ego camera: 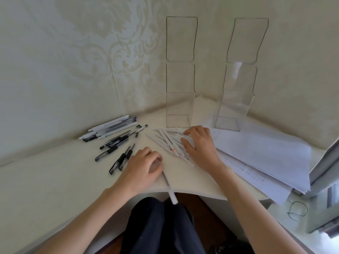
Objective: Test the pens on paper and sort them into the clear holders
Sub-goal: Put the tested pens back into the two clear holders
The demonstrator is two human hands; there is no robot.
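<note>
My left hand (142, 166) curls over a white pen (168, 186), gripping it, I think; its end overhangs the desk's (55, 180) near edge. My right hand (200, 143) lies open, fingers spread on the white pen pile (169, 142). The left clear holder (180, 107) and right clear holder (236, 107) stand far; paper (266, 149) lies right, black pens (117, 147) left.

— Finish on the holders?
— On my feed the left holder (180, 77) & right holder (238, 85) look like clear hard plastic, glossy, smooth.
— Pens?
— White pens (170, 142) and the single pen (169, 189) at the desk (55, 171) edge: matt plastic. Black pens (117, 142): shinier barrels, dull grips, prob. rubber.
— Rest?
— Paper sheets (266, 153) matt; desk smooth, low sheen; wallpaper (91, 52) embossed; trousers (161, 226) dark cloth.
</note>
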